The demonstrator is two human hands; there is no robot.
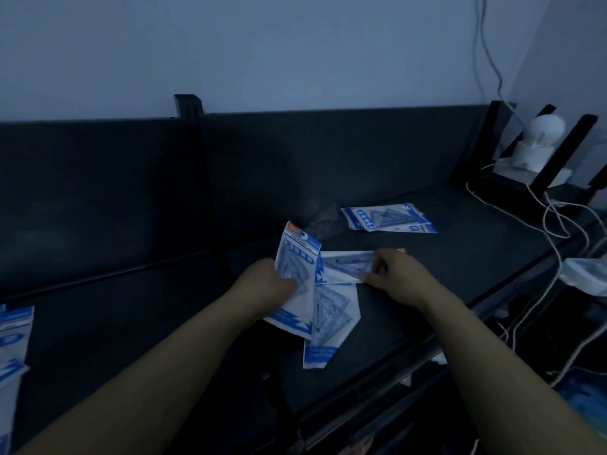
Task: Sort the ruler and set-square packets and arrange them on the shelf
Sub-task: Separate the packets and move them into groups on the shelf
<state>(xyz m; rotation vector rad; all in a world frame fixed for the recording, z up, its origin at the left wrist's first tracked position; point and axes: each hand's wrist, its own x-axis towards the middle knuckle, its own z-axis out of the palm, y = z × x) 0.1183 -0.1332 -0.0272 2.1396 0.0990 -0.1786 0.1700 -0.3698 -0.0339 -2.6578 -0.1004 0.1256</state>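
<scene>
At the near lip of the dark shelf (466,257), which slants up toward the right, I see bare surface to the right of my hands and a wider stretch to their left. At the far left edge of view lies a left pile (13,343) of packets, cut off by the frame. My left hand (274,289) has its fingers curled round an upright set-square packet (297,254), thumb across its front. My right hand (394,274) pinches the end of a sideways packet (345,264), whose other end touches the upright one. Under both, a third packet (328,326) lies flat near the lip. Further back a far pile (389,218) rests on the shelf, well apart from my hands. Behind it rises the back panel (295,159). White cables (555,224) trail at the right end.
</scene>
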